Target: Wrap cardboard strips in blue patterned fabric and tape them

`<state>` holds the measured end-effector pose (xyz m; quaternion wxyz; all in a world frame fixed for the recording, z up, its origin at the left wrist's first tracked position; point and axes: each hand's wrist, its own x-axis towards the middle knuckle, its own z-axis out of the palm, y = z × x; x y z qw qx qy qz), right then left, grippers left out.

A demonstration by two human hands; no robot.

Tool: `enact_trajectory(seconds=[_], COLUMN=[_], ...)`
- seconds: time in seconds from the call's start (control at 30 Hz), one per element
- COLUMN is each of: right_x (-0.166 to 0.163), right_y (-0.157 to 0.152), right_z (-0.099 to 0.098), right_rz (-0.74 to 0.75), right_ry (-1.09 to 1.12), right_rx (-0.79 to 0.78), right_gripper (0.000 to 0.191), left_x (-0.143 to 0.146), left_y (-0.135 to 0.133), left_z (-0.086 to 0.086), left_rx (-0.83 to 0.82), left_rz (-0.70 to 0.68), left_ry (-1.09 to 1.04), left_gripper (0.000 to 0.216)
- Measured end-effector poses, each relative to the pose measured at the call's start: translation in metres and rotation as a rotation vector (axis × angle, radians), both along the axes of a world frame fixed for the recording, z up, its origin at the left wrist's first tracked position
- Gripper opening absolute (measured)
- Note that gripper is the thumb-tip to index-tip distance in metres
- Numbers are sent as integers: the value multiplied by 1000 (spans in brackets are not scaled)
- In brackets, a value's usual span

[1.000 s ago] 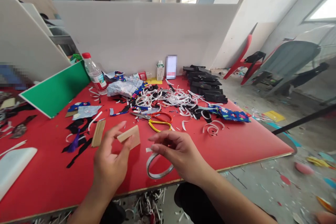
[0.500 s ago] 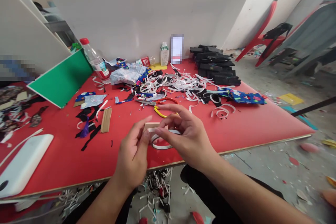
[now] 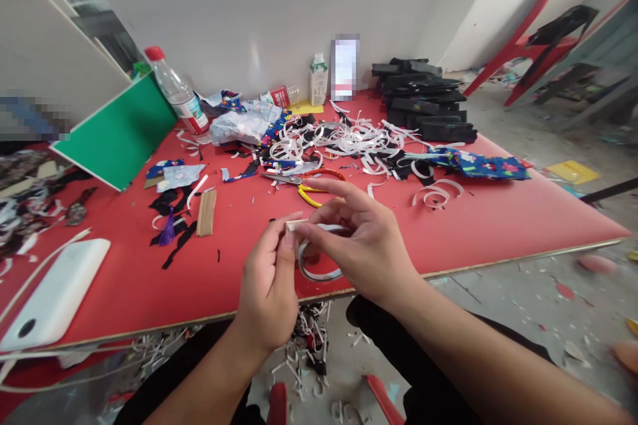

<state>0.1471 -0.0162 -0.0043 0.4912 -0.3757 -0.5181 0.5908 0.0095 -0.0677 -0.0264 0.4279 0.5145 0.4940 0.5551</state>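
My left hand (image 3: 272,282) is closed in a pinch on a small flat beige piece (image 3: 296,223), above the front part of the red table. My right hand (image 3: 371,249) pinches a narrow white strip (image 3: 321,276) at the same spot, its thumb and fingertip close to my left thumb. The strip curls in a loop below and behind my right fingers. Most of the beige piece is hidden by my fingers. Just beyond my right hand lie scissors (image 3: 312,198) with red and yellow handles.
White strip scraps (image 3: 343,139) are heaped mid-table. Black folded pieces (image 3: 423,103) are stacked at the back right, near patterned blue fabric (image 3: 491,165). A plastic bottle (image 3: 182,103) and a green board (image 3: 114,133) stand left. A white power bank (image 3: 60,292) lies front left.
The view has shifted, so the table's contents appear displaced. Both hands keep their pinch close together; the beige piece has turned and shows less between the fingers.
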Motion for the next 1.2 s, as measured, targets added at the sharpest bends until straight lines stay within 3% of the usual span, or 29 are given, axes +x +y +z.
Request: enact_trajectory(seconds=[0.4,0.6,0.83,1.2], right_x=[1,2,0,-2], right_y=[1,1,1,0], right_z=[-2,2,0,1], right_rz=[-4,32,30,27], right_ry=[6,40,16,28], right_rx=[12,-19,-34,-32], right_gripper=[54,58,54,50], left_x=[2,1,1,3], left_y=[-3,2,-1,0], left_z=[1,-1,1,5], left_rx=[-15,-55,-43,2], left_rz=[-25,-9,-18,-15], left_ry=[-35,-151,-77,-142], left_gripper=[28,30,30,29])
